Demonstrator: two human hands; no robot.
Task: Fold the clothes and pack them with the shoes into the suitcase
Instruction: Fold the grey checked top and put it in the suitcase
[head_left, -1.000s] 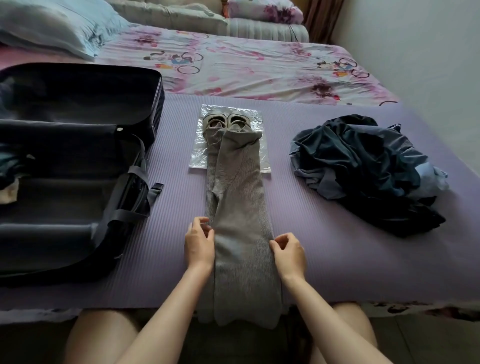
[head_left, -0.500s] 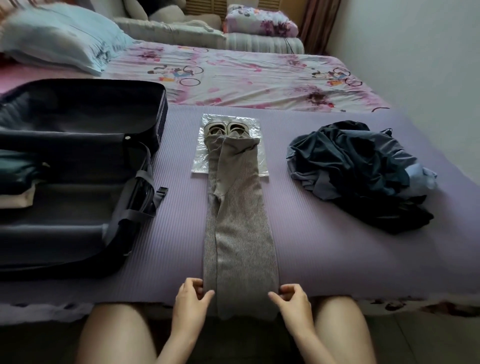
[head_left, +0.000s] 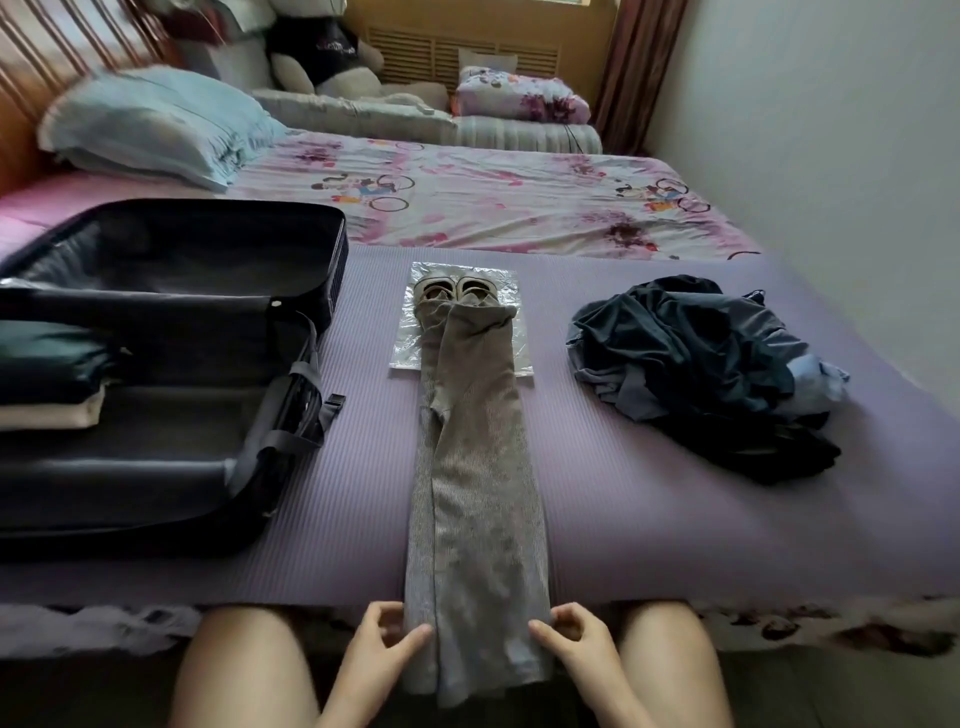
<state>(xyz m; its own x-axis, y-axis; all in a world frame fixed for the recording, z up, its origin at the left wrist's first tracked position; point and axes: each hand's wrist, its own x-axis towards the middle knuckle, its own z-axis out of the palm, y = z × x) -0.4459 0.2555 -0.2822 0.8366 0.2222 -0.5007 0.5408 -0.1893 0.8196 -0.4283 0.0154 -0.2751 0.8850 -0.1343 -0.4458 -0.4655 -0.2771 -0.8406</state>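
Long grey knit trousers (head_left: 475, 493), folded lengthwise, lie down the middle of the purple mat (head_left: 649, 519); their lower end hangs over the bed's front edge. My left hand (head_left: 382, 642) pinches the left edge of that hanging end and my right hand (head_left: 574, 636) pinches the right edge. The far end of the trousers covers part of a pair of beige shoes (head_left: 454, 290) on a clear plastic bag (head_left: 410, 343). An open black suitcase (head_left: 171, 415) lies at the left with folded clothes (head_left: 49, 374) inside. A heap of dark unfolded clothes (head_left: 696, 364) sits at the right.
Behind the mat the bed has a floral sheet (head_left: 493, 197), a blue pillow (head_left: 150, 124) and a plush toy (head_left: 322, 52). A wall (head_left: 831, 156) runs along the right side. My knees are below the bed's front edge.
Both hands slid down the trousers' edges from mid-length to the end hanging over the bed's front edge. The view tilted up, showing more of the bed.
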